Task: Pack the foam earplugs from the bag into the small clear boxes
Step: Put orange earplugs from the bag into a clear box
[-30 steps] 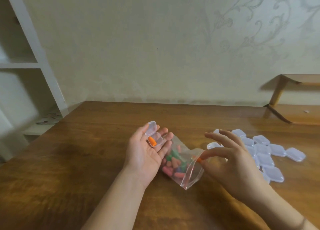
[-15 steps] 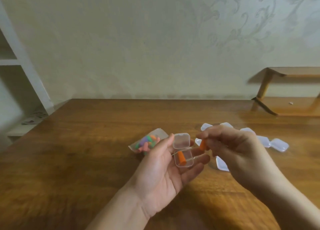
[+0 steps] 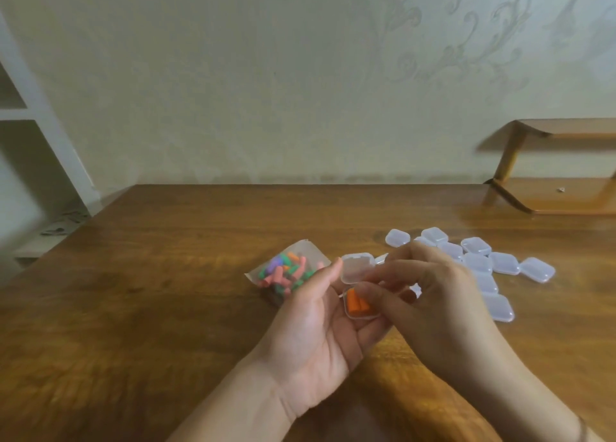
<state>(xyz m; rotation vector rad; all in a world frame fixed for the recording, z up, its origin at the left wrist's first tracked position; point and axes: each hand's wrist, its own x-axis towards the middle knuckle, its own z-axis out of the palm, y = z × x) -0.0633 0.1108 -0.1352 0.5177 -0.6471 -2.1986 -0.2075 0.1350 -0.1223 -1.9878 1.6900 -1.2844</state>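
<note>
My left hand (image 3: 313, 335) cradles the open box (image 3: 358, 295) at frame centre; right hand (image 3: 430, 301) fingertips press soft, springy earplugs (image 3: 357, 303) in. I'd grip the slippery box's edges.

— What carries everything?
— A brown wooden table (image 3: 166, 308), set against the wall.
— And what lies on it?
— A clear bag (image 3: 283, 273) of coloured foam earplugs near the middle, and a cluster of small clear boxes (image 3: 483, 265), lids closed, to its right.
</note>
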